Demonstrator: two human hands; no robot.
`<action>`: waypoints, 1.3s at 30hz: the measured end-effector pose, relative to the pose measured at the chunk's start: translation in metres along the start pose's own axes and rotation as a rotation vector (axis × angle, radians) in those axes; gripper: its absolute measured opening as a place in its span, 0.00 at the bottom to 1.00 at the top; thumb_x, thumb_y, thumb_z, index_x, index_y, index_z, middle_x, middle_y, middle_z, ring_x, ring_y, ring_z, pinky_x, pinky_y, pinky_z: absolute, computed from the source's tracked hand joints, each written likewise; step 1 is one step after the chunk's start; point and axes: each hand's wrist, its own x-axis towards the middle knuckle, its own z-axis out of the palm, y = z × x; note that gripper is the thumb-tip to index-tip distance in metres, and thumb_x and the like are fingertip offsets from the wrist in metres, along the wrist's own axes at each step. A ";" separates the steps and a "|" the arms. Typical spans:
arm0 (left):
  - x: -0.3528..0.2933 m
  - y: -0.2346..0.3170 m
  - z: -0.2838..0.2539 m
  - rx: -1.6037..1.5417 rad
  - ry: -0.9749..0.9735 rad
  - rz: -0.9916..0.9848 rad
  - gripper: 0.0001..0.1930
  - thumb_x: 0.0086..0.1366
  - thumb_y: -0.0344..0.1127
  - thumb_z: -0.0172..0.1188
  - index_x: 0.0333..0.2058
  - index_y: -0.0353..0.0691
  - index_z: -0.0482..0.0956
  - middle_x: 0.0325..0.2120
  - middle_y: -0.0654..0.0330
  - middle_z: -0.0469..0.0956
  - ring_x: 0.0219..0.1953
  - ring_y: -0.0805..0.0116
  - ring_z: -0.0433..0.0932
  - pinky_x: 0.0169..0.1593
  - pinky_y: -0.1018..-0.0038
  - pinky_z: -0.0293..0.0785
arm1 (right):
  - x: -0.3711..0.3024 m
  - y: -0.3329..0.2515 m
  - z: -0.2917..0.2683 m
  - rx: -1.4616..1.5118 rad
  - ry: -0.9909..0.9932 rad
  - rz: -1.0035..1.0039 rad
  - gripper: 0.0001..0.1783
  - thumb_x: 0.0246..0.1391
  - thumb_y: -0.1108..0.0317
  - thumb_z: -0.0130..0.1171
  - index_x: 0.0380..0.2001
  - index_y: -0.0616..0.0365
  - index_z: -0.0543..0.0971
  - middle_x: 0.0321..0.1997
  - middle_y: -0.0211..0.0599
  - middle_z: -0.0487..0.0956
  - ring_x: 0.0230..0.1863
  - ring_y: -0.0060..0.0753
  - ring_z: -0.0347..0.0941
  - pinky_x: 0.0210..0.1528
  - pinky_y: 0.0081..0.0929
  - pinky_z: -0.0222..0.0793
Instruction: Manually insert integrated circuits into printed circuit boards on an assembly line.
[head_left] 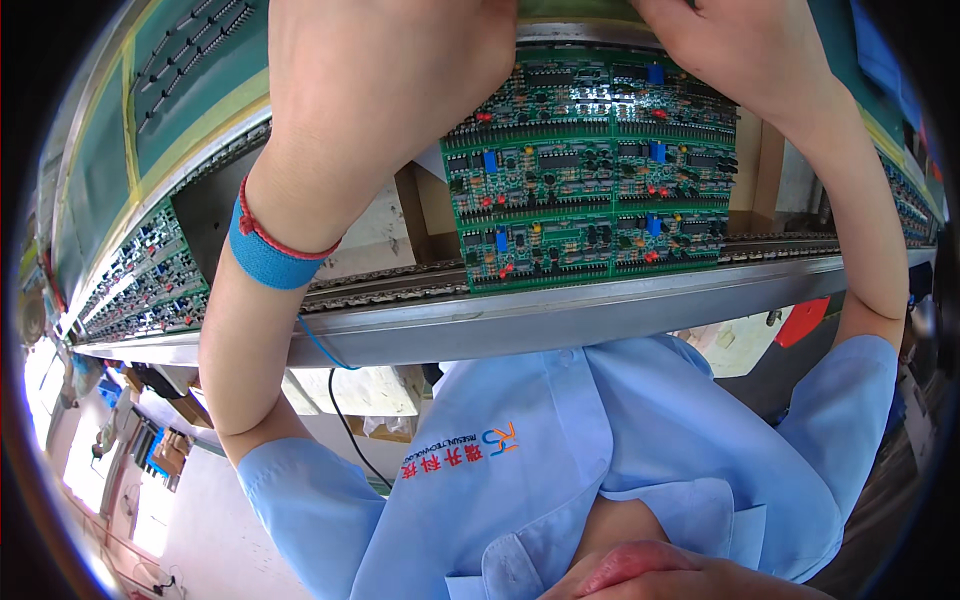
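A green circuit board panel is populated with black chips, blue blocks and red and yellow parts. It lies across the conveyor rails in front of me. Over its far left corner is my left hand, with a blue band and a red cord round the wrist. My right hand is above the panel's far right corner. Both hands run out of the picture at the top, so most of their fingers are out of sight. Whether either one holds a part or touches the panel cannot be seen.
A metal rail with a chain runs along the near side. More populated boards sit on the line at the left, others at the right. Black pin strips lie on a green surface at the far left. A blue wire hangs over the rail.
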 end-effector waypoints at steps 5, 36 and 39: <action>-0.002 -0.005 0.004 0.055 0.069 0.097 0.05 0.55 0.25 0.69 0.31 0.38 0.85 0.27 0.57 0.79 0.29 0.53 0.78 0.35 0.63 0.74 | -0.005 0.002 0.007 -0.035 -0.017 0.078 0.08 0.50 0.76 0.68 0.33 0.60 0.78 0.32 0.42 0.76 0.33 0.50 0.76 0.32 0.38 0.71; -0.087 -0.011 -0.016 -0.236 0.212 -0.298 0.08 0.62 0.26 0.67 0.40 0.35 0.87 0.30 0.56 0.84 0.28 0.65 0.81 0.36 0.70 0.77 | -0.074 -0.120 0.064 -1.048 -0.509 0.086 0.14 0.43 0.72 0.64 0.37 0.63 0.81 0.37 0.37 0.77 0.31 0.32 0.76 0.26 0.23 0.71; -0.091 -0.011 -0.014 -0.238 0.204 -0.309 0.08 0.62 0.26 0.67 0.40 0.36 0.87 0.30 0.57 0.84 0.28 0.65 0.80 0.37 0.70 0.76 | -0.074 -0.123 0.066 -1.084 -0.518 0.108 0.14 0.43 0.71 0.64 0.37 0.62 0.80 0.37 0.36 0.77 0.31 0.32 0.76 0.26 0.22 0.70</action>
